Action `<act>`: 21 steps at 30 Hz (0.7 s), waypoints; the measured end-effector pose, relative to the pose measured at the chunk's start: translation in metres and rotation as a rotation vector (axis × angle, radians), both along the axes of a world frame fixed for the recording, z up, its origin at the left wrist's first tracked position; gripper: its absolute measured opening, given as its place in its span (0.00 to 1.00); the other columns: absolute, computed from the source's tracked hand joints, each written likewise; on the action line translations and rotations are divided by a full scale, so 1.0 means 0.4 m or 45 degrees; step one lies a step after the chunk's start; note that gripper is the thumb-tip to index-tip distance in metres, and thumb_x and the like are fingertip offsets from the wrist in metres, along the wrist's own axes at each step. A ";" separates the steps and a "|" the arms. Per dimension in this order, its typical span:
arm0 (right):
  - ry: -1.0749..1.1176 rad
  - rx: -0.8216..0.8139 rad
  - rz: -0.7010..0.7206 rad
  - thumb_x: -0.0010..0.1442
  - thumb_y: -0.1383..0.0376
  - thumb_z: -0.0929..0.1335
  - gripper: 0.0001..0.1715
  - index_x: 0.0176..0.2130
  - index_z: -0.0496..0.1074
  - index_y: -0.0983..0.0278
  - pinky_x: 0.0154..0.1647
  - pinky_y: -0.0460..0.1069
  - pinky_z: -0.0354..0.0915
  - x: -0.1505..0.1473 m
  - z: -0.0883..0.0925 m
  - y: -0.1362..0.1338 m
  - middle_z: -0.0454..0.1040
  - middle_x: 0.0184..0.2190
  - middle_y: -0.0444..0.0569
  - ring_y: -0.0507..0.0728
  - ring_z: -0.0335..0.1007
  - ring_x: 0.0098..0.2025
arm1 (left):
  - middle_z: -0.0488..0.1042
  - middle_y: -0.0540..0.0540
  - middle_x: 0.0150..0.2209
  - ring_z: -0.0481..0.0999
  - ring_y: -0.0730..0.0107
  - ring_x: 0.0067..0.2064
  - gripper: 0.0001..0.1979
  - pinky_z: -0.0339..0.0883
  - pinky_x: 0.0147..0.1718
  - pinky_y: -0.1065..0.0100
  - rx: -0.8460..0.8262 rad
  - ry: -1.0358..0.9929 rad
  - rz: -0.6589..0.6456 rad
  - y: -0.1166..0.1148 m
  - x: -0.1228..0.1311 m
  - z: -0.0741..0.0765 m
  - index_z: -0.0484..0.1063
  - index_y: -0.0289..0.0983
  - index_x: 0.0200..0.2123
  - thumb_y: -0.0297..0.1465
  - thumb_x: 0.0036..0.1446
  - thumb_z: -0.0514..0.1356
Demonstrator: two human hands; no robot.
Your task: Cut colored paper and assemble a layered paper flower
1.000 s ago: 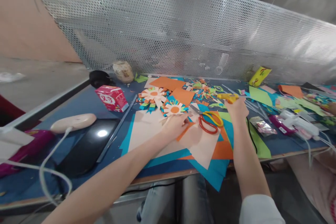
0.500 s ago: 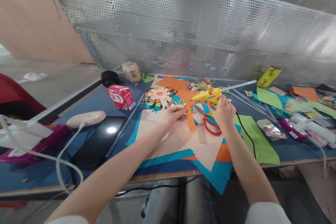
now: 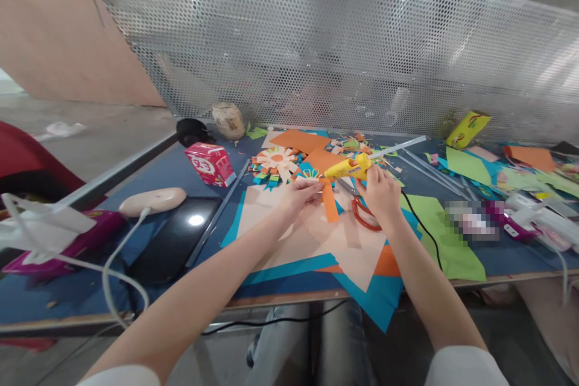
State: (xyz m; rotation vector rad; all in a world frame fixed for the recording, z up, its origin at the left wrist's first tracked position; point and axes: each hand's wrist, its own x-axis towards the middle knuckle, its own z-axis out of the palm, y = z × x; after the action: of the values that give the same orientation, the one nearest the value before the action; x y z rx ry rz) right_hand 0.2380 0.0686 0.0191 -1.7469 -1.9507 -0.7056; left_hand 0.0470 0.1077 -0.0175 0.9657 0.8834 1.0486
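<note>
My right hand (image 3: 381, 193) is wrapped round a yellow hot glue gun (image 3: 349, 167), with a clear glue stick (image 3: 400, 146) jutting from its back. Its nozzle points left and meets the top of an orange paper strip (image 3: 330, 200). My left hand (image 3: 302, 196) pinches that strip near its upper end, fingertips close to the nozzle. Red-handled scissors (image 3: 363, 217) lie below the glue gun, partly hidden by my right hand. Under both hands spread pale peach paper sheets (image 3: 280, 247). Behind my left hand is a layered paper flower (image 3: 277, 160) in peach, orange, green and blue.
A pink box (image 3: 209, 164), a black phone (image 3: 174, 241) and a white oval device with a cable (image 3: 152, 200) are on the left. Green paper (image 3: 452, 241), loose glue sticks (image 3: 432, 172) and colored scraps lie right. A perforated metal panel (image 3: 289, 42) stands behind.
The glue gun has moved left and slightly down, its nozzle now at the strip held in my left hand. My left hand has barely moved.
</note>
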 end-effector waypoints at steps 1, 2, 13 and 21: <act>-0.001 0.002 0.009 0.61 0.61 0.58 0.18 0.44 0.65 0.70 0.34 0.53 0.65 0.000 -0.001 0.000 0.73 0.38 0.63 0.63 0.69 0.40 | 0.74 0.48 0.24 0.70 0.76 0.24 0.16 0.64 0.27 0.70 0.001 -0.002 -0.002 0.000 0.000 0.001 0.75 0.33 0.28 0.36 0.34 0.69; 0.001 0.003 0.019 0.61 0.61 0.58 0.18 0.45 0.64 0.70 0.35 0.53 0.65 0.001 -0.002 0.000 0.73 0.39 0.63 0.63 0.69 0.40 | 0.74 0.48 0.24 0.70 0.76 0.24 0.16 0.64 0.27 0.70 -0.001 -0.003 -0.004 -0.001 0.000 0.001 0.75 0.33 0.28 0.36 0.34 0.69; -0.006 -0.003 0.036 0.61 0.63 0.59 0.17 0.47 0.64 0.70 0.37 0.53 0.65 -0.002 -0.002 0.001 0.72 0.44 0.62 0.62 0.70 0.41 | 0.74 0.47 0.23 0.71 0.75 0.24 0.15 0.64 0.26 0.71 -0.025 -0.004 0.042 -0.008 0.003 0.015 0.74 0.33 0.25 0.35 0.32 0.70; -0.019 -0.014 0.011 0.61 0.65 0.58 0.17 0.47 0.64 0.70 0.32 0.52 0.65 0.003 0.005 0.001 0.73 0.38 0.61 0.62 0.70 0.38 | 0.74 0.47 0.24 0.71 0.75 0.24 0.17 0.64 0.27 0.69 -0.050 -0.028 0.046 -0.016 0.003 0.029 0.73 0.32 0.25 0.35 0.29 0.71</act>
State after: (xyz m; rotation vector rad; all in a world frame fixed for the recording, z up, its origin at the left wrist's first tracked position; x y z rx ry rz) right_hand 0.2391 0.0690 0.0210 -1.7431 -1.9744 -0.7084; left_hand 0.0482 0.1014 -0.0060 0.9072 0.9032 1.0672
